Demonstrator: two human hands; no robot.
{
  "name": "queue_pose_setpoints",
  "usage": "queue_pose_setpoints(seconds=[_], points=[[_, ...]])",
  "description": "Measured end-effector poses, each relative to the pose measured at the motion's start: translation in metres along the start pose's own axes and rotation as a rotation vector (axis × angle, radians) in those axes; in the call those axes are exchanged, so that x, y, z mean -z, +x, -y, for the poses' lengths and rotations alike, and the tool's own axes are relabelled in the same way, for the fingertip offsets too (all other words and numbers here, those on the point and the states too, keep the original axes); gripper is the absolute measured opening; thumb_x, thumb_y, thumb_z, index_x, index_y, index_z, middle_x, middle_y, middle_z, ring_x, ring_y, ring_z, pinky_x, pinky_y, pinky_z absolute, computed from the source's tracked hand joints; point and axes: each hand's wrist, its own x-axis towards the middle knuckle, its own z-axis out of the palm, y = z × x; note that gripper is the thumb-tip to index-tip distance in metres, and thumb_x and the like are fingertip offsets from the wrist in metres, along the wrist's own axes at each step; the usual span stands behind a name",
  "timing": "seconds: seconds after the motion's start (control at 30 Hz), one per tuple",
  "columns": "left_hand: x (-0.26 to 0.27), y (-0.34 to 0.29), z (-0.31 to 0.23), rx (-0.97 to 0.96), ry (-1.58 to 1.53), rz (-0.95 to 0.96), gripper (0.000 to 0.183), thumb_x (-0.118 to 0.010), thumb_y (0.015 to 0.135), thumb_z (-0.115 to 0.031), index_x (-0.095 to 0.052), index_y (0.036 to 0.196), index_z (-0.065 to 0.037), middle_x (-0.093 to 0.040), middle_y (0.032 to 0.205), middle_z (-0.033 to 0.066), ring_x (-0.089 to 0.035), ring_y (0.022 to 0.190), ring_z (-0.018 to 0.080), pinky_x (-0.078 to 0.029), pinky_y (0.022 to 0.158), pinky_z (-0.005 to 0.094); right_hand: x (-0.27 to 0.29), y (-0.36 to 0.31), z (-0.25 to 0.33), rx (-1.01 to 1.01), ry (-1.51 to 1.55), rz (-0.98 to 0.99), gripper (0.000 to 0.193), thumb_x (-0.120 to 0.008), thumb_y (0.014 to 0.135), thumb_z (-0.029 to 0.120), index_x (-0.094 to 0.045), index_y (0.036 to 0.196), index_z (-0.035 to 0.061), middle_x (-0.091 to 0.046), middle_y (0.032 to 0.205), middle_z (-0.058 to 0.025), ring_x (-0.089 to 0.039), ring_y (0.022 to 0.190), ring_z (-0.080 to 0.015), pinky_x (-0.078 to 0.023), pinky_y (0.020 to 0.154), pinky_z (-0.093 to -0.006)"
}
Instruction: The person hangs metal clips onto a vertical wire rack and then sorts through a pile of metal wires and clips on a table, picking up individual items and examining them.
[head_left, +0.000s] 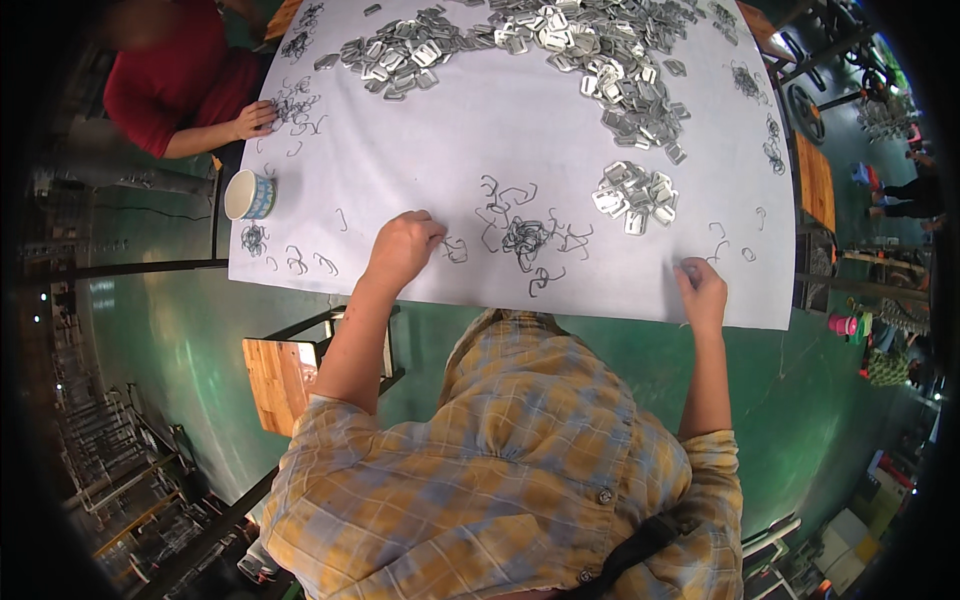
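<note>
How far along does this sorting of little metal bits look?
Hard to call anything finished. A small pile of flat metal buckles sits apart from the large heap of buckles across the far side of the white table. In hand: the left hand rests beside a tangle of bent wire hooks; the right hand touches loose hooks near the table edge. The large heap and scattered hooks remain.

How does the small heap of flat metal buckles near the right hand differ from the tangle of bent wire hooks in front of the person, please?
The buckle heap is made of shiny, flat, rectangular plates; the wire tangle of thin, dark, bent hooks. The buckles overlap loosely; the hooks interlock. Both rest on the white table.
</note>
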Motion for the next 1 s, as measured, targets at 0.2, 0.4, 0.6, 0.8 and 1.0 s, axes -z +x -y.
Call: queue_pose_setpoints(seconds=[0.2, 0.4, 0.6, 0.8, 1.0], points=[[-0.009, 0.004, -0.003, -0.162, 0.131, 0.158, 0.006, -0.062, 0.070, -0.009, -0.065, 0.074, -0.005, -0.059, 0.072, 0.0068, -0.057, 0.070, 0.0261, -0.047, 0.063, 0.0347, -0.008, 0.005, -0.004, -0.005, 0.016, -0.005, 0.020, -0.068, 0.073, 0.017, -0.062, 0.086, 0.0030, -0.057, 0.060, -0.0107, -0.052, 0.050, -0.0205, -0.043, 0.052, -0.0312], [0.003, 0.006, 0.014, -0.089, 0.156, 0.073, 0.006, -0.062, 0.070, -0.008, -0.065, 0.075, -0.006, -0.059, 0.074, 0.0070, -0.058, 0.072, 0.0251, -0.048, 0.064, 0.0349, -0.013, 0.013, 0.001, -0.035, -0.012, 0.011, 0.020, -0.067, 0.073, 0.020, -0.063, 0.086, 0.0046, -0.059, 0.062, -0.0113, -0.054, 0.053, -0.0225, -0.044, 0.054, -0.0327], [0.000, 0.001, 0.008, -0.217, 0.247, 0.131, 0.006, -0.055, 0.068, -0.007, -0.060, 0.068, -0.004, -0.057, 0.072, 0.0078, -0.058, 0.070, 0.0240, -0.049, 0.062, 0.0335, -0.019, 0.017, -0.005, -0.059, -0.005, 0.008, 0.022, -0.067, 0.073, 0.021, -0.064, 0.087, 0.0045, -0.062, 0.069, -0.0128, -0.059, 0.059, -0.0254, -0.047, 0.059, -0.0340], [-0.013, -0.001, 0.000, -0.308, 0.381, 0.199, 0.003, -0.054, 0.065, -0.007, -0.057, 0.064, -0.006, -0.056, 0.071, 0.0083, -0.057, 0.068, 0.0228, -0.049, 0.060, 0.0336, -0.031, 0.031, 0.004, -0.063, -0.041, -0.053, 0.026, -0.068, 0.072, 0.021, -0.063, 0.089, 0.0028, -0.065, 0.078, -0.0145, -0.064, 0.071, -0.0274, -0.050, 0.065, -0.0359], [-0.015, 0.012, 0.000, -0.285, 0.368, 0.171, 0.009, -0.060, 0.067, -0.012, -0.056, 0.066, -0.005, -0.057, 0.067, 0.0090, -0.058, 0.064, 0.0257, -0.049, 0.057, 0.0369, -0.039, 0.042, 0.025, 0.020, -0.035, -0.136, 0.025, -0.071, 0.068, 0.016, -0.063, 0.087, 0.0016, -0.060, 0.081, -0.0123, -0.060, 0.070, -0.0261, -0.049, 0.066, -0.0358]])
